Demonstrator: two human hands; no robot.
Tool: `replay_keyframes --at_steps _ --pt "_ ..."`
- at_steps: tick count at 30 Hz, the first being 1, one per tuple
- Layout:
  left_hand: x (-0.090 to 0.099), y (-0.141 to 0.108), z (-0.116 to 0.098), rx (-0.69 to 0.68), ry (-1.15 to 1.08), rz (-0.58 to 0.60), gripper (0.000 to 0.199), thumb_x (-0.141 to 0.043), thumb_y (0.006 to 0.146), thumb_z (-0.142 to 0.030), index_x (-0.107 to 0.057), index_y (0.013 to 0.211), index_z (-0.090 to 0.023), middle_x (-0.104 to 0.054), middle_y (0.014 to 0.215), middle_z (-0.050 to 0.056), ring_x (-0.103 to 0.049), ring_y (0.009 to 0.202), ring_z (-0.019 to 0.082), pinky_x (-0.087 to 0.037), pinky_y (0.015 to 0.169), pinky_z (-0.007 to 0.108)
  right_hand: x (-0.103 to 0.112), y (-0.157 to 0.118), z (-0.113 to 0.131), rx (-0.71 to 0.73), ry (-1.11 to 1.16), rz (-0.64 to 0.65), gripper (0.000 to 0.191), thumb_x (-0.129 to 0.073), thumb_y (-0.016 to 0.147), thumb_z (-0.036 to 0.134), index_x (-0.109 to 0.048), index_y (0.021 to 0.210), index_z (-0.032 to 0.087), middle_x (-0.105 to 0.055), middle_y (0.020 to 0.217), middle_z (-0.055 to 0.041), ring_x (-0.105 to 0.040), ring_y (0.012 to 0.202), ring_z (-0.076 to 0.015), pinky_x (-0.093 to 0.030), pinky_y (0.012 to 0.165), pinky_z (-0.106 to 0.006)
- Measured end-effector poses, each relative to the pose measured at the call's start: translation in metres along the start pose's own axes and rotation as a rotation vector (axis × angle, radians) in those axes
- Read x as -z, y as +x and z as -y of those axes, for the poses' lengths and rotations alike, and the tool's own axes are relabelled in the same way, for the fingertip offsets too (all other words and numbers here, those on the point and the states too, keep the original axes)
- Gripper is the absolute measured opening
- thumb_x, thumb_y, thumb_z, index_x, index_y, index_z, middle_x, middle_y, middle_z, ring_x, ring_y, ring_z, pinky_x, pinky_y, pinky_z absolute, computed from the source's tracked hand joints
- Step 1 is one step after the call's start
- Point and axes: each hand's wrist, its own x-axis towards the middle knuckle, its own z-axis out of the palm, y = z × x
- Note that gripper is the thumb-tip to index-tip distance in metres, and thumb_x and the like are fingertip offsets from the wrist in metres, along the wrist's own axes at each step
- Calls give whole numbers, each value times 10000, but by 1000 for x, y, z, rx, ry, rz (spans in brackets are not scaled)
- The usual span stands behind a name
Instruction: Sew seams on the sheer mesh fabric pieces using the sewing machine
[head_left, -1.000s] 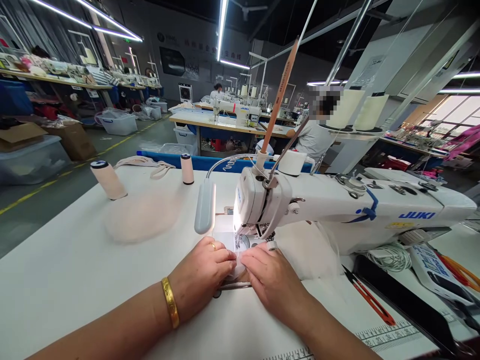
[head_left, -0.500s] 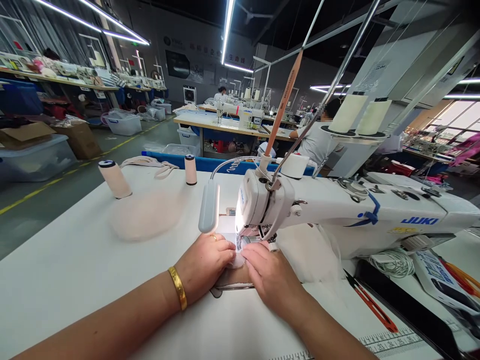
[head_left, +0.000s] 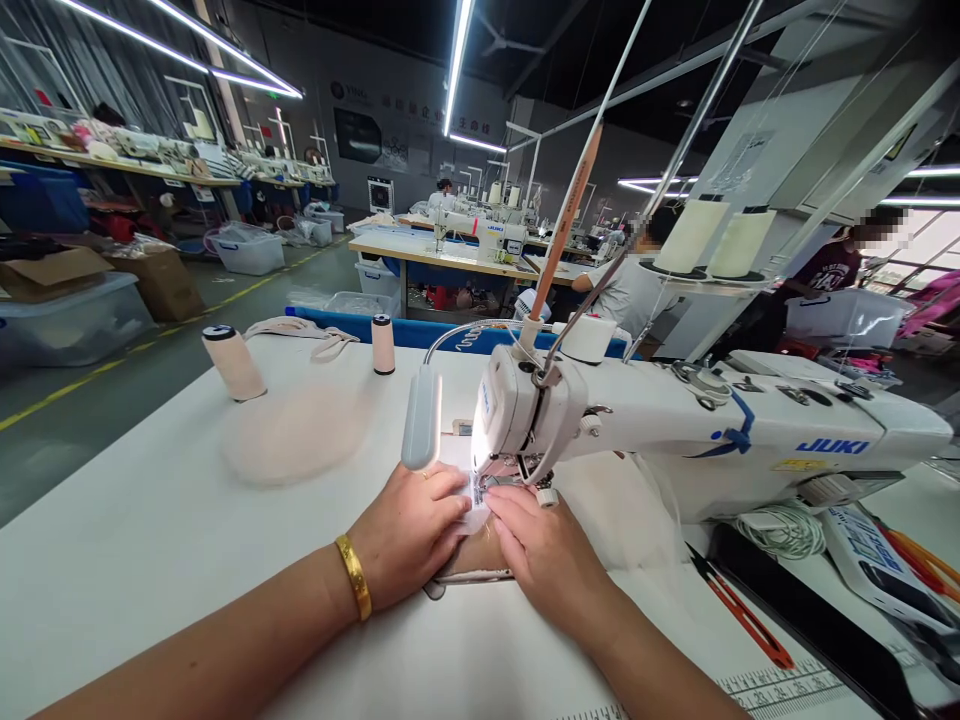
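Observation:
A white sewing machine [head_left: 517, 400] stands in front of me, its needle area lit by a small lamp [head_left: 422, 418]. Thin, pale fabric [head_left: 474, 522] lies under the presser foot [head_left: 478, 488]. My left hand [head_left: 412, 525] is on the left of the foot, fingers curled and pinching the fabric's edge. On the right, my right hand [head_left: 536, 540] presses its closed fingertips onto the same fabric, close to the foot. A tan area [head_left: 480, 555] shows between my hands. More sheer cloth [head_left: 622, 500] lies right of the needle. My hands partly hide the fabric.
Two pink thread spools [head_left: 234, 365] and a sheer pale piece [head_left: 296, 435] are on the table's left. At right lie an orange-handled cutter [head_left: 750, 615], a long black object [head_left: 810, 620] and a coiled cable [head_left: 780, 530]. A co-worker [head_left: 622, 285] sits beyond.
The pale fabric between my hands has shifted slightly, and a loose thread shows on the tan area. Both hands stay beside the foot. A person carrying a clear bin has appeared at far right.

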Motion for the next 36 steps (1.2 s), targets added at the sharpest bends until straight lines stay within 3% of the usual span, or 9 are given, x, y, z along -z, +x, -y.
replay_keyframes --at_steps 5,10,14,17,20,22,25,28,36 --pt "8 0 -3 69 -101 61 227 -513 988 -345 -696 951 -216 -689 843 43 -632 788 228 -460 813 420 11 -1 10 43 91 -41 283 -455 1006 100 -661 1149 230 -742 1098 -84 -654 972 -265 -506 790 -381" --pt "14 5 4 124 -6 68 351 -376 1033 -269 -695 906 -194 -666 924 87 -590 834 246 -451 762 399 19 0 11 118 94 147 216 -483 973 108 -653 995 238 -703 940 -38 -604 869 -223 -471 789 -361" --pt "9 2 3 172 7 113 335 -455 1001 -306 -635 743 -190 -613 862 74 -533 765 227 -414 715 392 27 -1 -15 -66 -157 -22 281 -484 830 -14 -647 858 212 -698 909 -79 -590 980 -281 -436 830 -396" --pt "6 -3 0 108 -67 74 320 -490 983 -308 -629 722 -187 -635 985 85 -555 855 237 -401 777 418 33 -3 -18 -11 -19 -138 287 -460 888 21 -668 939 213 -692 924 -73 -592 951 -256 -452 826 -372" --pt "7 -6 0 42 -150 82 240 -519 985 -291 -696 842 -213 -672 1079 65 -585 994 256 -376 895 451 31 -4 -3 152 162 47 295 -484 922 71 -661 1094 234 -707 1001 -42 -609 943 -225 -475 858 -348" --pt "8 -8 -1 45 -178 110 183 -547 979 -288 -719 934 -240 -686 1039 45 -589 967 246 -359 918 458 28 -2 2 161 112 180 307 -520 878 37 -659 1057 244 -719 1033 -31 -615 968 -224 -467 870 -347" --pt "5 -10 -6 49 -197 118 164 -599 954 -295 -731 1048 -271 -672 1020 42 -571 913 236 -354 917 457 26 -1 -6 37 -108 93 300 -532 821 -27 -653 940 220 -717 987 -68 -602 998 -258 -445 875 -377" --pt "0 -9 -14 21 -204 105 195 -632 937 -314 -725 1106 -284 -660 1035 51 -550 909 246 -359 899 451 26 -4 -12 73 -112 -51 286 -526 840 -18 -652 971 203 -712 970 -84 -586 995 -273 -432 880 -391" --pt "-5 -8 -11 1 -231 50 247 -470 984 -168 -688 1079 -233 -672 972 43 -591 882 220 -366 896 441 13 -8 9 115 54 143 328 -467 820 -49 -607 980 200 -670 914 -24 -567 861 -217 -359 702 -332"
